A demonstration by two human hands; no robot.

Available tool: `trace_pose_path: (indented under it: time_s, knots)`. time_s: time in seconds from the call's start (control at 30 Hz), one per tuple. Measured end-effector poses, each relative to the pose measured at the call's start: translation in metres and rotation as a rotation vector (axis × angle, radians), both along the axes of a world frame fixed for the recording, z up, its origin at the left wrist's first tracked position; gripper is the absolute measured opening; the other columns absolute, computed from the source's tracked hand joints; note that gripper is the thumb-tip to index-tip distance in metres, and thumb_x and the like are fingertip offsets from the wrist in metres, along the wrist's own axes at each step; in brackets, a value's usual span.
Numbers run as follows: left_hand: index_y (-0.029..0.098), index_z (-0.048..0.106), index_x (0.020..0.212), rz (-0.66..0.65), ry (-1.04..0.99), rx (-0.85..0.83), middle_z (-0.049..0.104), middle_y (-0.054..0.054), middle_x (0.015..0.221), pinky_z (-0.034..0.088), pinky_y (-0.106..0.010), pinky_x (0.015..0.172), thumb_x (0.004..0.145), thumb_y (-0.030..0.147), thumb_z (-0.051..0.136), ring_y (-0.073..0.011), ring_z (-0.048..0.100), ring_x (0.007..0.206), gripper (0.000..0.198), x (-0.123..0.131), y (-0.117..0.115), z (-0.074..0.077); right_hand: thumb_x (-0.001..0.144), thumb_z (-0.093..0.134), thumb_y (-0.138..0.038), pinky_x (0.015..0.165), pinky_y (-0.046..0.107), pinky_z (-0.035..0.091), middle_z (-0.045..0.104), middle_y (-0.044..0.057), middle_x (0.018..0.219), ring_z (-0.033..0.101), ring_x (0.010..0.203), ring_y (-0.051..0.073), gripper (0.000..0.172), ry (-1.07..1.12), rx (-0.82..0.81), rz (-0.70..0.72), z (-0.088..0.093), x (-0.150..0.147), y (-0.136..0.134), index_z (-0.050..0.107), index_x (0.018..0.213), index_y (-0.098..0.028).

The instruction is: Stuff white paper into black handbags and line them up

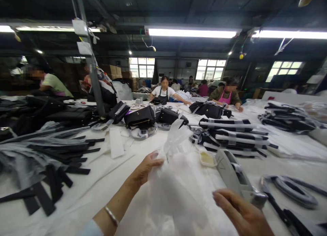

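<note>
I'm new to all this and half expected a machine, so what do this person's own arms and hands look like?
No machine parts or cables: both hands are ungloved. Behind the left hand, a narrow silver-coloured bangle circles the forearm, with a pale blue sleeve farther back. The right hand shows no sleeve in view.

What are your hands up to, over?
Left grip pinching cloudy plastic. Right grip off the plastic, nothing visible in it. Grey tape dispenser close to the right, might crowd it. Over.
</note>
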State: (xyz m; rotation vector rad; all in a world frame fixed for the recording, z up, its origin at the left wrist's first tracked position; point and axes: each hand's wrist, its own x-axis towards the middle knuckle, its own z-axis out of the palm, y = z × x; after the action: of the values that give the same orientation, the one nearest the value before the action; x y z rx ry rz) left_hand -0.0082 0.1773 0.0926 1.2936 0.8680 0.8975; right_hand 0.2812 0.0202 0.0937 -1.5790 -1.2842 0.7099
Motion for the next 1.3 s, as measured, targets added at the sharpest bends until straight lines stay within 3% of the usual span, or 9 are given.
trace_pose_path:
  time_s: [0.2,0.3,0.4,0.47,0.6,0.73,0.97,1.1,1.3]
  knots:
    - [0.021,0.050,0.136,0.099,0.010,0.376,0.064,-0.009,0.126,0.046,-0.041,0.102,0.079,0.030,0.071,-0.0266,0.060,0.116,0.061,-0.007,-0.068,0.003,0.078,0.067,-0.065,0.092,0.041,0.049,0.074,0.011,0.103,0.065,0.102,0.032,0.056,0.270,-0.051,0.374,0.039,-0.117,0.057,0.076,0.104,-0.017]
    - [0.023,0.054,0.133,0.188,0.204,0.655,0.054,-0.009,0.140,0.036,-0.046,0.113,0.081,0.027,0.068,-0.0279,0.048,0.132,0.054,-0.008,-0.088,0.001,0.075,0.072,-0.062,0.092,0.042,0.049,0.074,0.012,0.101,0.066,0.100,0.032,0.061,0.445,-0.057,0.364,0.037,-0.139,0.062,0.073,0.108,-0.011]
    - [0.024,0.068,0.096,0.250,0.316,0.681,0.064,-0.008,0.124,0.045,-0.041,0.105,0.094,0.034,0.053,-0.0257,0.057,0.121,0.019,-0.016,-0.095,0.003,0.076,0.073,-0.059,0.087,0.040,0.051,0.075,0.010,0.089,0.068,0.092,0.030,0.053,0.527,-0.081,0.339,0.032,-0.138,0.060,0.074,0.098,-0.011]
    - [0.023,0.064,0.075,0.313,0.382,0.654,0.069,-0.007,0.108,0.050,-0.039,0.096,0.098,0.035,0.043,-0.0243,0.063,0.109,0.034,-0.022,-0.094,0.005,0.077,0.072,-0.057,0.082,0.038,0.052,0.074,0.009,0.082,0.068,0.084,0.028,0.048,0.570,-0.134,0.376,0.031,-0.132,0.059,0.074,0.092,-0.012]
    - [0.024,0.067,0.098,0.403,0.420,0.693,0.065,-0.008,0.121,0.045,-0.042,0.103,0.092,0.033,0.053,-0.0258,0.058,0.118,0.017,-0.027,-0.084,0.012,0.074,0.076,-0.041,0.078,0.033,0.052,0.073,0.006,0.078,0.067,0.075,0.023,0.033,0.594,-0.213,0.473,0.035,-0.122,0.057,0.074,0.092,-0.013]
    - [0.024,0.059,0.128,0.332,0.428,0.700,0.056,-0.008,0.140,0.036,-0.041,0.113,0.082,0.030,0.066,-0.0257,0.047,0.133,0.046,-0.019,-0.067,0.017,0.070,0.071,-0.023,0.077,0.032,0.052,0.072,0.003,0.076,0.065,0.072,0.021,0.029,0.539,-0.236,0.625,0.041,-0.124,0.057,0.074,0.097,-0.013]
    - [0.023,0.067,0.089,0.395,0.628,0.590,0.071,0.000,0.088,0.049,-0.030,0.082,0.086,0.019,0.058,-0.0191,0.066,0.085,0.011,-0.021,-0.037,0.018,0.062,0.069,-0.017,0.067,0.029,0.051,0.072,0.002,0.079,0.064,0.070,0.021,0.033,0.496,-0.198,0.505,0.029,-0.126,0.065,0.071,0.095,-0.014]
    - [0.021,0.063,0.094,0.538,0.606,0.779,0.066,-0.005,0.093,0.047,-0.035,0.086,0.093,0.023,0.050,-0.0212,0.062,0.091,0.013,-0.030,-0.057,0.015,0.067,0.071,-0.026,0.068,0.030,0.051,0.072,0.004,0.081,0.065,0.075,0.023,0.033,0.450,-0.173,0.383,0.021,-0.122,0.070,0.070,0.097,-0.013]
    - [0.024,0.066,0.098,0.249,0.546,0.937,0.068,-0.005,0.092,0.050,-0.031,0.079,0.095,0.038,0.054,-0.0211,0.064,0.086,0.018,-0.025,-0.096,0.001,0.079,0.069,-0.041,0.072,0.032,0.052,0.073,0.007,0.093,0.067,0.084,0.025,0.036,0.610,-0.165,0.463,0.021,-0.124,0.067,0.068,0.105,-0.016]
